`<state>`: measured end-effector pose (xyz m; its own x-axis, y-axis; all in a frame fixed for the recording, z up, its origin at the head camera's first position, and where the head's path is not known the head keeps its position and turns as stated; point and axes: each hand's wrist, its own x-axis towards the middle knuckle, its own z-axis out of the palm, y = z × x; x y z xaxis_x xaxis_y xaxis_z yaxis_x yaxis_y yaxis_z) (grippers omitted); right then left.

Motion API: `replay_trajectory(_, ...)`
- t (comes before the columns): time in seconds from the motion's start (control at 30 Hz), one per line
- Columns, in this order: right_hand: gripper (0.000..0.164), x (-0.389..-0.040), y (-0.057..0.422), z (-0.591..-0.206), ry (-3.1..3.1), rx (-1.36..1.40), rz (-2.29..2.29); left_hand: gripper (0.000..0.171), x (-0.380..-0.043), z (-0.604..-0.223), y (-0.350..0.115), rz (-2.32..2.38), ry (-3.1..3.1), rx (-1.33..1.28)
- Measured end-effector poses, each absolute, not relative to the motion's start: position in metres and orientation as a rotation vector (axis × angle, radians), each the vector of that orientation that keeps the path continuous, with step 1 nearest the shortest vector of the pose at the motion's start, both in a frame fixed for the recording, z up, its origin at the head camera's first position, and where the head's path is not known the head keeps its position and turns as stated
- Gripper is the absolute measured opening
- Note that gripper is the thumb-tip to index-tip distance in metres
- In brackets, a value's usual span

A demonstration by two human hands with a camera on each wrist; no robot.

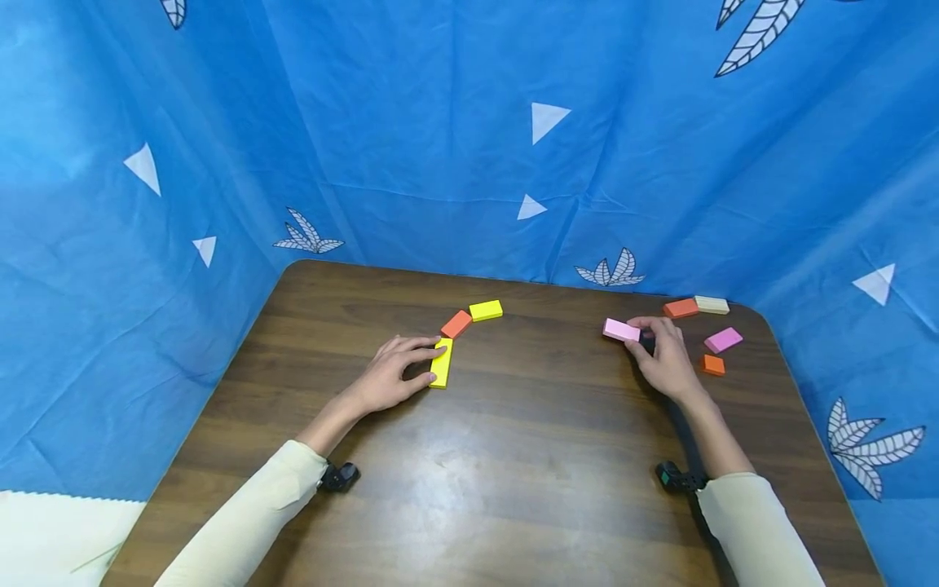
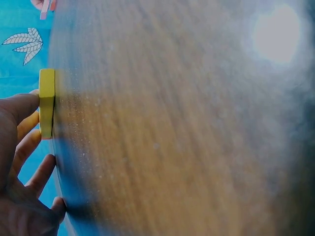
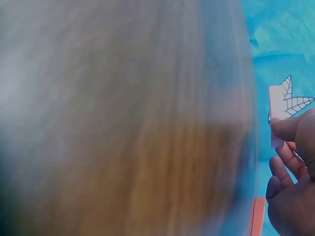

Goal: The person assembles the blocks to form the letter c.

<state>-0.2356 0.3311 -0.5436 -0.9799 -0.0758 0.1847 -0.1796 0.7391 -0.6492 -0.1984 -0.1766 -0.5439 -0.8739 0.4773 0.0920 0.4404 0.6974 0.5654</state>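
Observation:
At the left middle of the table, my left hand (image 1: 387,378) holds a yellow block (image 1: 442,367) between thumb and fingers, one at each end. An orange-red block (image 1: 456,324) lies right at its far end, slanting towards a second yellow block (image 1: 486,311). In the left wrist view the held yellow block (image 2: 47,103) rests on the tabletop, with the thumb against its side. My right hand (image 1: 666,359) pinches one end of a light pink block (image 1: 618,329). The right wrist view shows this pink block (image 3: 275,110) raised above the table surface.
Several loose blocks lie near the far right corner: a red-orange block (image 1: 681,308), a cream block (image 1: 711,305), a magenta-pink block (image 1: 724,340) and an orange block (image 1: 712,364). A blue curtain (image 1: 440,163) hangs behind and beside the brown wooden table (image 1: 528,473).

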Motion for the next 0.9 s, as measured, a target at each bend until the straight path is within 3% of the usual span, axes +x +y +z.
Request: replay_trajectory(0.9,0.03,-0.254,0.291,-0.546,-2.745,0.316,1.127,0.051,-0.2,-0.543,-0.176,0.923,2.823,0.745)
